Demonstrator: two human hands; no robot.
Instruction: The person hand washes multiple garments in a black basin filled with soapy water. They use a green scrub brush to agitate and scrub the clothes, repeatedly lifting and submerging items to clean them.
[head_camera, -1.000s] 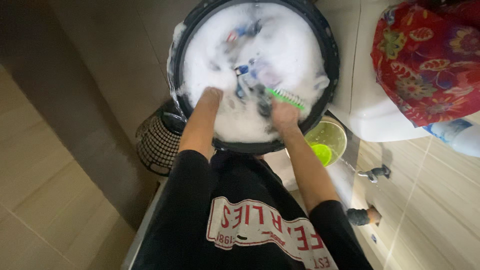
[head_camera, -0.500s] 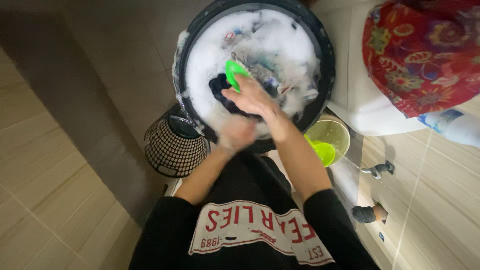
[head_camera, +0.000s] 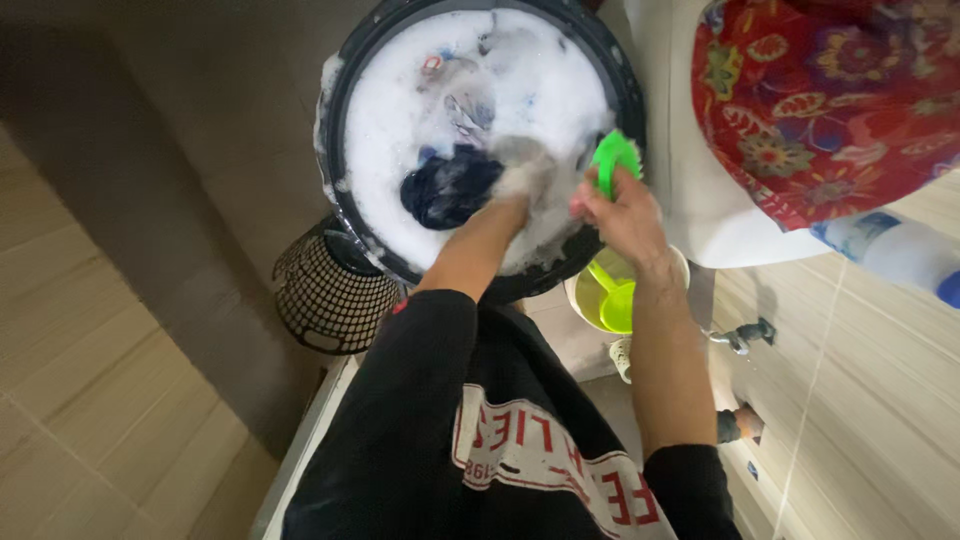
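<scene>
Tiled floor (head_camera: 120, 400); black mesh basket (head_camera: 325, 300), yellow bucket (head_camera: 600, 300) flank sudsy basin (head_camera: 345, 60).

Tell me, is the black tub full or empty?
Full: white suds cover the black tub nearly to its rim, with dark clothes poking through the foam.

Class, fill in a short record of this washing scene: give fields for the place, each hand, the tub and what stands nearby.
Place: tiled floor by a wall
Left hand: foam-covered, in the suds beside a dark cloth
Right hand: holds a green brush at the tub's rim
Tub: black, round, full of foam and laundry
Nearby: mesh basket, yellow-green bucket, red floral cloth
</scene>
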